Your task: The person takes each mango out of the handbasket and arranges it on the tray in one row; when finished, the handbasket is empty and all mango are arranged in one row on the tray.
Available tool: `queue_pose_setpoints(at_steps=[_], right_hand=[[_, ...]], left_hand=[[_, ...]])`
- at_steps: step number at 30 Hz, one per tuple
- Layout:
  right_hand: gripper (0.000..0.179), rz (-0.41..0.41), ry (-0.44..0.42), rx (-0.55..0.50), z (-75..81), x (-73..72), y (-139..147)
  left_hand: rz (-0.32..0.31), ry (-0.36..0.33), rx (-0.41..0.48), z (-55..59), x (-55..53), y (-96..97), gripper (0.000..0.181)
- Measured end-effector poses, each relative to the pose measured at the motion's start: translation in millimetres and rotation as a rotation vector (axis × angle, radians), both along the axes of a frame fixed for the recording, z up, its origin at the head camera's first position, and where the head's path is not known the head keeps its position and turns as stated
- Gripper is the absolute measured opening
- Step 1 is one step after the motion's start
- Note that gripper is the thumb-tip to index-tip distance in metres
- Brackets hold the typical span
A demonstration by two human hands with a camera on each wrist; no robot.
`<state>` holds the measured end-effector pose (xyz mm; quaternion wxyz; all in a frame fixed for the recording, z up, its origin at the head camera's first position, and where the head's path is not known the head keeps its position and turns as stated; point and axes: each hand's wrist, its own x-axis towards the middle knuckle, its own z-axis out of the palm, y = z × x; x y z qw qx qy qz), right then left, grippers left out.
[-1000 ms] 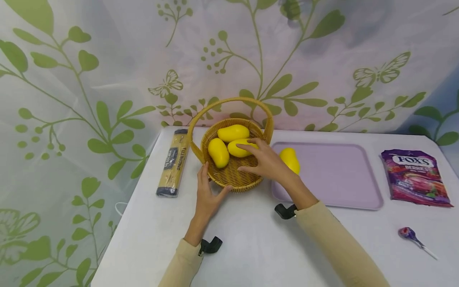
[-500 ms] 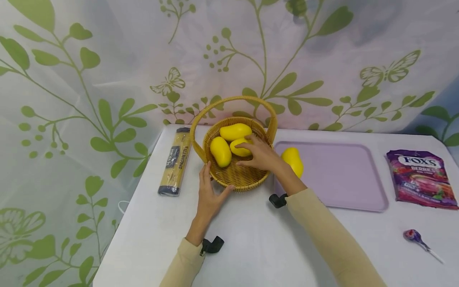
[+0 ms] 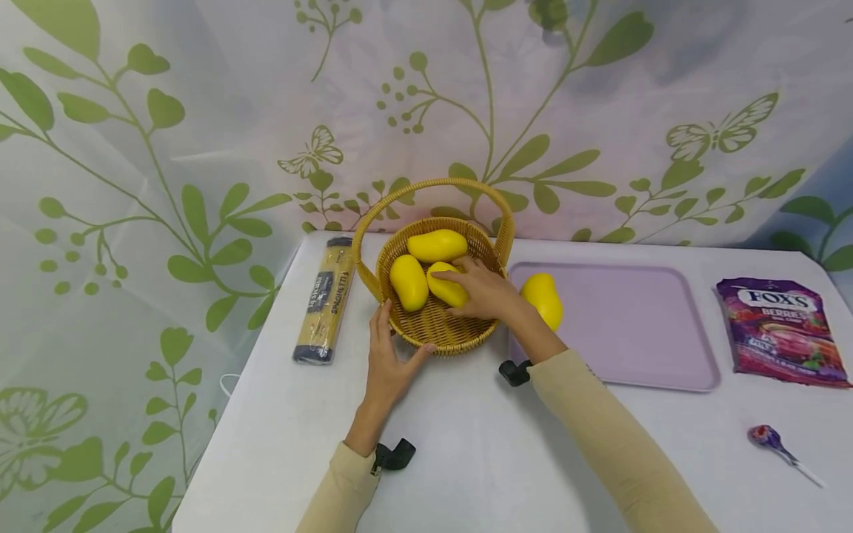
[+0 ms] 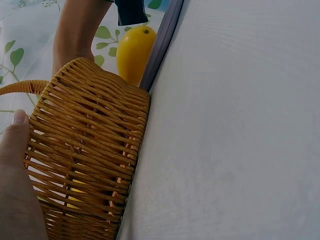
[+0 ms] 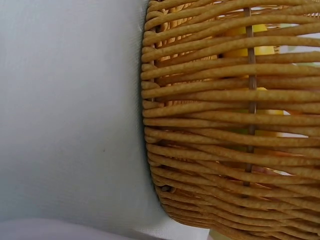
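In the head view a round wicker basket (image 3: 436, 337) with a tall arched handle holds three yellow mangoes. My right hand (image 3: 489, 292) reaches inside, its thumb and fingers around the right-hand mango (image 3: 445, 284). A second mango (image 3: 409, 283) lies at the left of the basket and a third mango (image 3: 437, 245) at the back. My left hand (image 3: 388, 363) rests against the front left of the basket, fingers fairly straight and thumb spread along the rim. The left wrist view shows its thumb (image 4: 15, 145) on the woven wall; in the right wrist view the basket wall (image 5: 235, 115) hides my right hand.
Right of the basket lies a lilac tray (image 3: 620, 318) with another mango (image 3: 543, 300) at its left end. A spaghetti packet (image 3: 324, 300) lies to the left. Far right are a Fox's candy bag (image 3: 780, 329) and a lollipop (image 3: 766, 437). Patterned cloth (image 3: 233, 96) hangs behind.
My right hand has closed its fingers around the right-hand mango, which has turned from lying sideways to slanting toward the front. The left hand stays at the basket.
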<state>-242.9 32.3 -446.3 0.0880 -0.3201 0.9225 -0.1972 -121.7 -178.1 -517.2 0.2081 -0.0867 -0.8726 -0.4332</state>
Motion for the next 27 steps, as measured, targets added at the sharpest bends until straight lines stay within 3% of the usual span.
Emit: queue_pose_setpoints(at_steps=[17,27], right_hand=[[0.077,-0.012,-0.022,-0.049,-4.2,1.2,-1.4],[0.076,-0.004,-0.002,-0.140,-2.0,1.5,-0.1]], left_hand=[[-0.001,0.000,0.011,-2.3,0.8,-0.5,0.103],[-0.003,0.011,0.002,-2.9,0.1,0.0,0.103]])
